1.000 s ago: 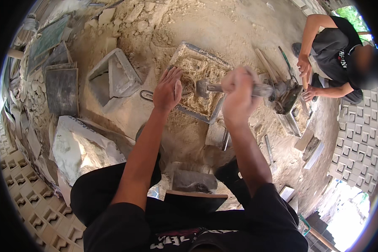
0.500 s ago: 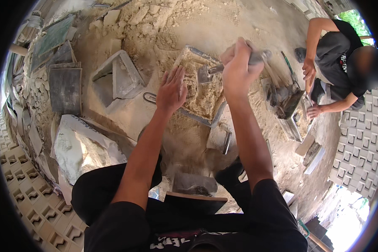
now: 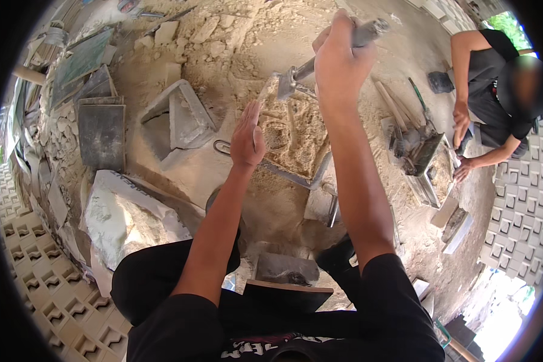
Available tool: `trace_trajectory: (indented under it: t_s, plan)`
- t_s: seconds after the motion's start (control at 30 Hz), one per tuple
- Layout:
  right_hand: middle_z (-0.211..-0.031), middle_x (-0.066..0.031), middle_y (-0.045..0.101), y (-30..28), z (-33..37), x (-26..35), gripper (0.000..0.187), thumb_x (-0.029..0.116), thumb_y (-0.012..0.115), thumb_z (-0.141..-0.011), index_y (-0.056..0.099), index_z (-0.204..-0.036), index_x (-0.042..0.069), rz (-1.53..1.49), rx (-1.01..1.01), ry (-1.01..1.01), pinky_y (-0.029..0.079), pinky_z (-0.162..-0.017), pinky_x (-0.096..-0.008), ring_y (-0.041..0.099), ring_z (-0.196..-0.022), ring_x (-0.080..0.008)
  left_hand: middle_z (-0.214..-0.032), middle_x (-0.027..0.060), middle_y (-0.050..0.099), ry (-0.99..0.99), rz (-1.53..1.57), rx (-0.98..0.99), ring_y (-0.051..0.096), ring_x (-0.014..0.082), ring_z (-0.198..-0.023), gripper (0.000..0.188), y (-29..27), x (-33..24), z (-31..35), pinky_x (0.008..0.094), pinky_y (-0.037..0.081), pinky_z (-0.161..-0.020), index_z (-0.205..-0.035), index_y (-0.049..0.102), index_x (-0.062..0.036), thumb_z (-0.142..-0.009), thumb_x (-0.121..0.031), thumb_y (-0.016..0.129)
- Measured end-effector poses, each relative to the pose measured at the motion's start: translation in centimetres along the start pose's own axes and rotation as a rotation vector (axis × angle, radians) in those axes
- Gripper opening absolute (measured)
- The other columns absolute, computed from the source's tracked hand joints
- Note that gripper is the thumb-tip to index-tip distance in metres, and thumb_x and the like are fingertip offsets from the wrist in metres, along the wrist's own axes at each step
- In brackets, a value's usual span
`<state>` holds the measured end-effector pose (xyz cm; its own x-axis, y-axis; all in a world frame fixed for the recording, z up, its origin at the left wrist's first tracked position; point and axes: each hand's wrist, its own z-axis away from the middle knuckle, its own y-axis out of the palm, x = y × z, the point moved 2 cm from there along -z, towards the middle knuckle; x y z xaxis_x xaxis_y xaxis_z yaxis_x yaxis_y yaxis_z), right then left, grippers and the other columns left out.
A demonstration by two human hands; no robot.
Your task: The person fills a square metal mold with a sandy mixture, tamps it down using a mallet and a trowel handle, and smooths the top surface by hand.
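My right hand (image 3: pixel 344 69) is wrapped round the handle of a hammer (image 3: pixel 288 83). Its metal head hangs over the far edge of a square mould frame (image 3: pixel 295 177). Damp-looking, sandy yellowish material (image 3: pixel 301 130) fills this frame, its surface uneven and grooved. My left hand (image 3: pixel 248 136) rests at the frame's left side, fingers stretched out and thumb up, holding nothing. Beside its wrist lies a bent metal loop (image 3: pixel 221 146). Close to the frame's near right corner is a small block with a metal bar (image 3: pixel 333 211).
Left of the frame lies another grey, angular mould (image 3: pixel 187 117). Dark square plates (image 3: pixel 101 136) and a white sack (image 3: pixel 123 211) are farther left. Loose sandy rubble (image 3: pixel 217 48) spreads at the back. At right, a co-worker's hands (image 3: pixel 463 169) touch another filled mould (image 3: pixel 431 175).
The hammer has lifted off the sandy fill and moved toward the far edge, my right hand rising with it. My left hand has turned from flat to on edge. The co-worker's hands have shifted slightly.
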<state>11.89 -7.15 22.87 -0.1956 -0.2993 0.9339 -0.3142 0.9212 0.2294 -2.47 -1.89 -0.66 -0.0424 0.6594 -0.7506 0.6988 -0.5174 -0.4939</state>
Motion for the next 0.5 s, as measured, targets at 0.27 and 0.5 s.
trace_trajectory:
  t_s: [0.27,0.5]
  plan:
    - [-0.052,0.0041,0.040,2.7,3.9,-1.8,0.039,0.020,0.051,-0.099,0.038,-0.063,0.010,0.112,0.011,0.038,0.026,-0.042,-0.0261,0.033,-0.045,-0.0046,-0.142,0.0234,0.047,-0.059,0.064,-0.096,0.042,0.0401,-0.134,0.057,-0.1,1.1,0.6,0.0428,0.033,-0.111,-0.141,0.041,0.0040,-0.102,-0.032,0.022]
    - [-0.057,0.0004,0.046,1.4,5.1,-2.3,0.033,0.020,0.050,-0.099,0.046,-0.070,0.004,0.268,0.043,0.071,0.031,-0.045,-0.0292,0.038,-0.048,-0.0080,-0.141,0.0234,0.048,-0.067,0.080,-0.119,0.041,0.0415,-0.134,0.056,0.3,1.0,0.2,0.0438,0.034,-0.110,-0.140,0.042,0.0033,-0.102,-0.032,0.022]
